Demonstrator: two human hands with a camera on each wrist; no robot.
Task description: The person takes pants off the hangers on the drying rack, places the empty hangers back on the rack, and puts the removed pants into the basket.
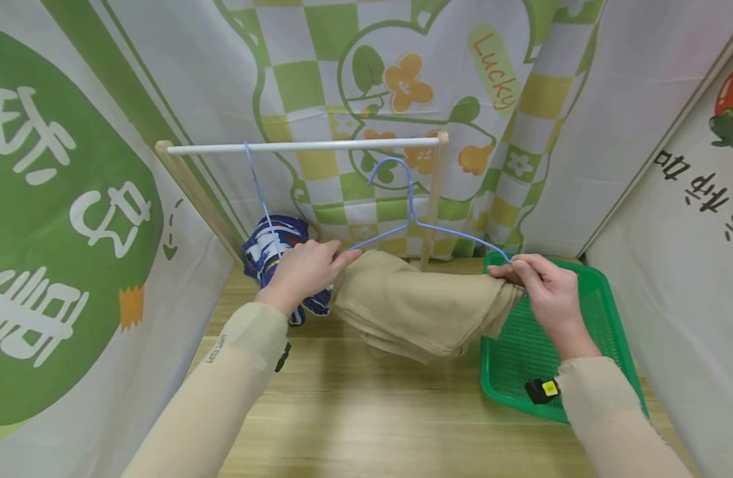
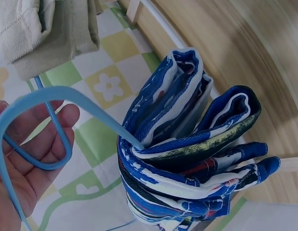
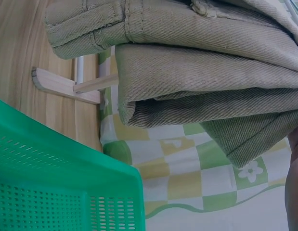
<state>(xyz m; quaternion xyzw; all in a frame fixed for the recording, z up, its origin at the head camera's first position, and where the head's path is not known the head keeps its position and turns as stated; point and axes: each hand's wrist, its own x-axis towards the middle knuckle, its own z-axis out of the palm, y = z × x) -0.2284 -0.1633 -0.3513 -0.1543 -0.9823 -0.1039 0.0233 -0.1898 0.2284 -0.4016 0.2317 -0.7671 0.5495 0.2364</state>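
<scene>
A blue wire hanger [image 1: 409, 199] is held up in front of the rack, its hook upright. Folded khaki trousers [image 1: 426, 302] drape over its lower part. My left hand [image 1: 303, 271] grips the hanger's left end, and in the left wrist view fingers [image 2: 57, 137] curl about its looped corner. At the other end, my right hand [image 1: 548, 292] pinches the wire beside the trousers' edge. The right wrist view shows the trousers' folded layers [image 3: 201, 72], with that hand mostly cut off at the right. How the wire runs inside the cloth is hidden.
A rack with a white rail [image 1: 319, 145] and wooden posts stands behind. From its left part hangs another blue hanger [image 1: 260, 189] bearing blue-and-white patterned clothing [image 2: 187, 159]. A green plastic basket [image 1: 492, 382] sits on the wooden surface at right. Printed curtains [image 1: 307, 40] surround the spot.
</scene>
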